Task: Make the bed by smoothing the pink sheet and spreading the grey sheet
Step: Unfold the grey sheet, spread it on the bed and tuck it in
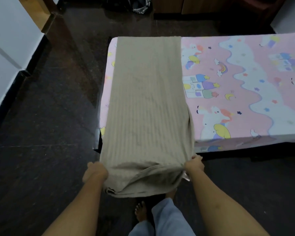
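Observation:
The grey sheet lies as a long folded strip across the left end of the bed, reaching from the far edge to beyond the near edge. Its near end hangs off the bed in the air. My left hand grips the left corner of that end, and my right hand grips the right corner. The pink sheet, printed with unicorns, castles and rainbows, covers the mattress and looks flat to the right of the grey strip. A narrow band of pink shows left of the strip.
Dark stone floor surrounds the bed on the left and near sides. A white wall and a wooden door frame stand at the left. Wooden furniture and a dark bag sit beyond the bed. My bare feet stand at the near edge.

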Tool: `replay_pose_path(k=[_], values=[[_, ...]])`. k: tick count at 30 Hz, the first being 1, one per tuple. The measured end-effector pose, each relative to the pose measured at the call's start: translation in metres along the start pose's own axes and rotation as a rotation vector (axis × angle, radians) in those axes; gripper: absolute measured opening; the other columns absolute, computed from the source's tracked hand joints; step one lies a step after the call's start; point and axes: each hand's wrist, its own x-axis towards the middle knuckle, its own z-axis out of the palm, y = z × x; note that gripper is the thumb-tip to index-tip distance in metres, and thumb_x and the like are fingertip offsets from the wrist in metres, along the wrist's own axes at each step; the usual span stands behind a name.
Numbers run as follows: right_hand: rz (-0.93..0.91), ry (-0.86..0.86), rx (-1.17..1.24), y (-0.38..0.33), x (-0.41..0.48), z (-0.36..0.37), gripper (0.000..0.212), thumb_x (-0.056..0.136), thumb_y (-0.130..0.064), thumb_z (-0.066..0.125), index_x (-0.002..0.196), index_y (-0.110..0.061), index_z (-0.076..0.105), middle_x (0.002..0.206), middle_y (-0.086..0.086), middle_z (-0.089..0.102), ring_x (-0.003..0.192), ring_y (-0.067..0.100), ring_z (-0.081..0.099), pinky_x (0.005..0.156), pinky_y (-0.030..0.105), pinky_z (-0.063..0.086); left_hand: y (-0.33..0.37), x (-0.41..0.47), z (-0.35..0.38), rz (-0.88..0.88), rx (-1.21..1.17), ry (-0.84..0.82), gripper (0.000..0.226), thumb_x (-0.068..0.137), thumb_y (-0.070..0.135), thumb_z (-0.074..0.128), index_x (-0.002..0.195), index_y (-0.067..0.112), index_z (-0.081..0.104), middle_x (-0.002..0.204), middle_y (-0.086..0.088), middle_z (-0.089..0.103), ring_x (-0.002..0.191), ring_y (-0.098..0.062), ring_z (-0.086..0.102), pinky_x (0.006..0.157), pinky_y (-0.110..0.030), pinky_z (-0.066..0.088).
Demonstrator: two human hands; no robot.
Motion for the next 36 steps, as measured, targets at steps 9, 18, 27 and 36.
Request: replay_pose_path(k=[9, 18, 27, 36], values=[[0.034, -0.088, -0.34, 0.005, 0.047, -0.002, 0.061, 0.09, -0.018, 0.051, 0.144, -0.016, 0.021, 0.122, 0.019, 0.051, 0.101, 0.034, 0.058, 0.086, 0.046, 0.053, 0.022, 0.008, 0.048, 0.053, 0.116, -0.248, 0.051, 0.09, 0.023, 0.048, 0.138, 0.009, 0.038, 0.148, -0.014, 0.022, 0.128, -0.034, 0.039, 0.101, -0.039, 0.042], [-0.162, -0.002, -0.119, -0.058, 0.131, 0.013, 0.065, 0.087, -0.049, 0.056, 0.142, -0.023, 0.032, 0.14, 0.008, 0.042, 0.126, 0.035, 0.042, 0.096, 0.042, 0.039, 0.147, 0.042, 0.064, 0.411, -0.12, -0.12, 0.048, 0.087, 0.029, 0.06, 0.131, 0.017, 0.048, 0.134, -0.013, 0.039, 0.124, -0.033, 0.042, 0.1, -0.036, 0.039], [-0.264, 0.109, -0.059, -0.102, 0.205, 0.046, 0.111, 0.075, -0.058, 0.066, 0.152, -0.019, -0.004, 0.155, 0.009, 0.023, 0.14, 0.032, 0.024, 0.114, 0.046, 0.023, 0.236, 0.061, 0.11, 0.779, -0.096, 0.062, 0.061, 0.091, 0.035, 0.055, 0.144, 0.025, 0.028, 0.149, 0.001, 0.023, 0.137, -0.02, 0.019, 0.107, -0.037, 0.03], [-0.229, -0.375, 0.582, -0.101, 0.222, 0.003, 0.037, 0.074, -0.007, 0.076, 0.108, -0.007, 0.062, 0.098, 0.01, 0.07, 0.087, 0.025, 0.067, 0.079, 0.036, 0.056, 0.27, 0.084, 0.113, 0.695, -0.249, 0.072, 0.066, 0.095, 0.048, 0.037, 0.15, 0.033, 0.004, 0.147, -0.004, 0.041, 0.129, -0.033, 0.04, 0.107, -0.042, 0.032]])
